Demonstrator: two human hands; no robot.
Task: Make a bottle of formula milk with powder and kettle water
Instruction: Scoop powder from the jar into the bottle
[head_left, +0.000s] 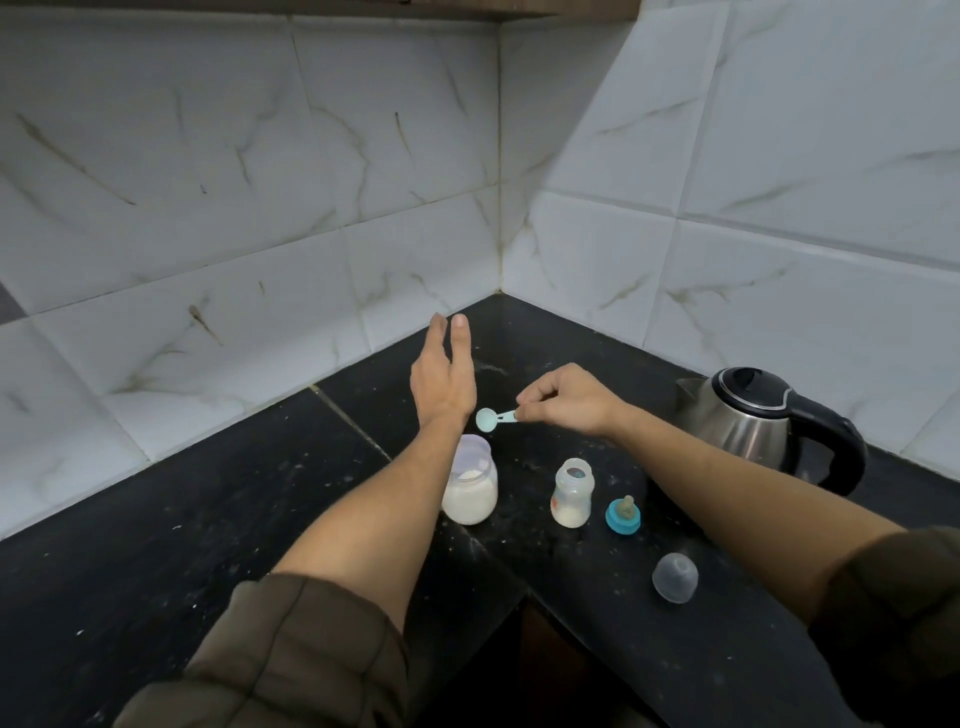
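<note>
Above the dark surface (156, 545), the right hand (566, 400) pinches the blue scoop (496, 417) just behind the open powder jar (470, 488), the left hand (441, 374) is spread flat, and the left arm (374, 519) could bump that jar or the nearby bottle (573, 493) and tip it over.

The left sleeve (291, 654) and right sleeve (904, 613) are olive-brown cloth, the left faintly checked. The left hand (441, 379) and right hand (566, 400) are bare.
</note>
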